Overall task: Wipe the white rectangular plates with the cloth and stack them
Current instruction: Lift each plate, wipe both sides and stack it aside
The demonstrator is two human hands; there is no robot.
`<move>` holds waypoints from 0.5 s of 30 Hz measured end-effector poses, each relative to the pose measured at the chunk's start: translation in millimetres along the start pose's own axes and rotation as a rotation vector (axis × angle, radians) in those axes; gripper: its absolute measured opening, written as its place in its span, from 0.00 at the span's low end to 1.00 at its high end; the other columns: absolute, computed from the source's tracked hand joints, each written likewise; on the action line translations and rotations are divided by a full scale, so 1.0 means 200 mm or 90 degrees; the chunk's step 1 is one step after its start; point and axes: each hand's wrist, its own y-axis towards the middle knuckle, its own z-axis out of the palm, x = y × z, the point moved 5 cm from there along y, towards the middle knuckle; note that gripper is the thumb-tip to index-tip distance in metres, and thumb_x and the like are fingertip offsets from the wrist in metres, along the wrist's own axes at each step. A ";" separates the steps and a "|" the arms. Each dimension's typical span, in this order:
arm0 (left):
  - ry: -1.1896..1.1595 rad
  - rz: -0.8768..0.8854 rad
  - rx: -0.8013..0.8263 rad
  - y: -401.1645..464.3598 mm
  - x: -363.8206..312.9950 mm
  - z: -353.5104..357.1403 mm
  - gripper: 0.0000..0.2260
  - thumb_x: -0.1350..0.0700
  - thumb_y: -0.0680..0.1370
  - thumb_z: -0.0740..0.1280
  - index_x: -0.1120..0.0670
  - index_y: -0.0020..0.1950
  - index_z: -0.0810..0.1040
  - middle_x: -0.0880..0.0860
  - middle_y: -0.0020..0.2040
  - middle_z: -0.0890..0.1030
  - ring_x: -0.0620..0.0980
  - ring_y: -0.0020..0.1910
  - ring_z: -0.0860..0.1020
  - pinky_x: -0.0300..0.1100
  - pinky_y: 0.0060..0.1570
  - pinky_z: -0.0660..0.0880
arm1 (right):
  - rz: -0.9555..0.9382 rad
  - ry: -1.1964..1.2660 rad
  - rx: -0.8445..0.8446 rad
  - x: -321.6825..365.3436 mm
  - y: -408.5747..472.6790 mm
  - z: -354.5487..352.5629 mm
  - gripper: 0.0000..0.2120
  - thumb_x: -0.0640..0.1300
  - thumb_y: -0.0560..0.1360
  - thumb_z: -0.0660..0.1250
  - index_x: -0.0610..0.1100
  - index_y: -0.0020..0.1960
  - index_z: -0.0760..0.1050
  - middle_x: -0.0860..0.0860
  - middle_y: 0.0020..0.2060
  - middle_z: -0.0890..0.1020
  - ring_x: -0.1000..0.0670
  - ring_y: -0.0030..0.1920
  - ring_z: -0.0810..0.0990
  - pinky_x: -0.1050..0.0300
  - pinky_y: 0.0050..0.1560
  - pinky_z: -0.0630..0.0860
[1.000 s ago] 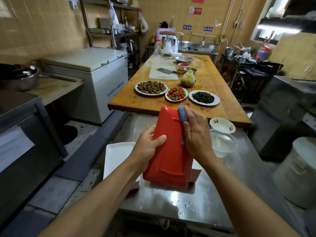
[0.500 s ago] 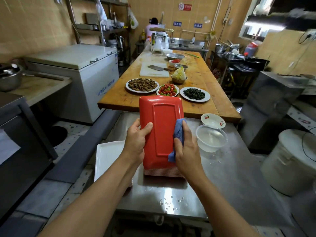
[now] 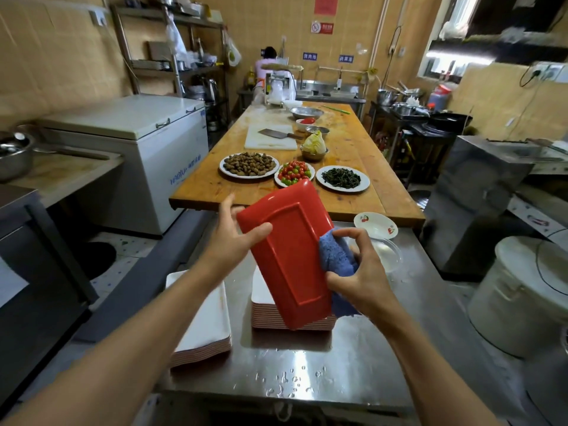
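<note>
My left hand grips the upper left edge of a rectangular plate, held upright with its red underside toward me. My right hand holds a blue cloth bunched against the plate's right edge. Under the plate, a stack of rectangular plates with white tops and red rims sits on the steel table. A second, lower stack lies at the table's left edge. The held plate's white face is turned away from me.
A clear bowl and a small cherry-patterned dish stand right of the plate. The wooden table beyond carries plates of food, a cutting board and cleaver. A white lidded bucket stands right. Water drops lie near the front edge.
The plate has tilted so its top leans left. My right hand slid the cloth from the top of the plate down to its right edge. The camera lifted and shifted.
</note>
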 end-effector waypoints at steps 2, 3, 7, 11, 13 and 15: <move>0.111 0.046 0.067 0.06 -0.10 -0.02 0.37 0.42 0.64 0.74 0.44 0.70 0.64 0.47 0.62 0.74 0.45 0.57 0.75 0.45 0.53 0.75 | -0.022 -0.025 0.066 0.02 0.00 -0.02 0.30 0.32 0.63 0.70 0.61 0.54 0.68 0.44 0.47 0.77 0.40 0.38 0.81 0.43 0.35 0.81; 0.138 0.036 0.123 0.08 -0.13 -0.01 0.31 0.43 0.63 0.75 0.44 0.63 0.70 0.47 0.58 0.77 0.46 0.54 0.78 0.43 0.47 0.78 | -0.032 -0.036 0.091 0.03 0.00 -0.02 0.30 0.32 0.63 0.70 0.61 0.54 0.68 0.45 0.47 0.77 0.41 0.38 0.81 0.45 0.34 0.81; 0.097 -0.034 0.258 0.11 -0.13 0.02 0.24 0.52 0.64 0.78 0.53 0.57 0.76 0.58 0.50 0.82 0.56 0.47 0.83 0.46 0.43 0.81 | -0.054 -0.054 0.144 0.05 0.01 -0.04 0.31 0.31 0.63 0.69 0.62 0.53 0.68 0.47 0.48 0.77 0.47 0.40 0.81 0.51 0.34 0.80; 0.040 -0.053 0.247 0.08 -0.10 0.02 0.25 0.55 0.64 0.76 0.56 0.59 0.76 0.59 0.51 0.82 0.56 0.49 0.83 0.50 0.46 0.81 | -0.093 -0.127 0.136 0.07 0.04 -0.05 0.29 0.33 0.67 0.70 0.62 0.56 0.68 0.58 0.51 0.76 0.51 0.50 0.79 0.48 0.46 0.81; 0.012 -0.059 0.215 0.07 -0.10 0.02 0.23 0.55 0.63 0.76 0.53 0.57 0.76 0.56 0.50 0.83 0.54 0.47 0.83 0.48 0.43 0.81 | -0.132 -0.178 0.115 0.10 0.08 -0.03 0.28 0.36 0.69 0.70 0.61 0.60 0.68 0.61 0.55 0.74 0.55 0.55 0.75 0.53 0.54 0.77; -0.007 -0.062 0.190 0.07 -0.10 0.02 0.21 0.57 0.65 0.75 0.51 0.55 0.76 0.55 0.50 0.83 0.55 0.47 0.83 0.48 0.44 0.81 | -0.162 -0.208 0.094 0.14 0.13 0.00 0.28 0.39 0.71 0.70 0.59 0.65 0.67 0.55 0.61 0.73 0.54 0.60 0.72 0.55 0.60 0.71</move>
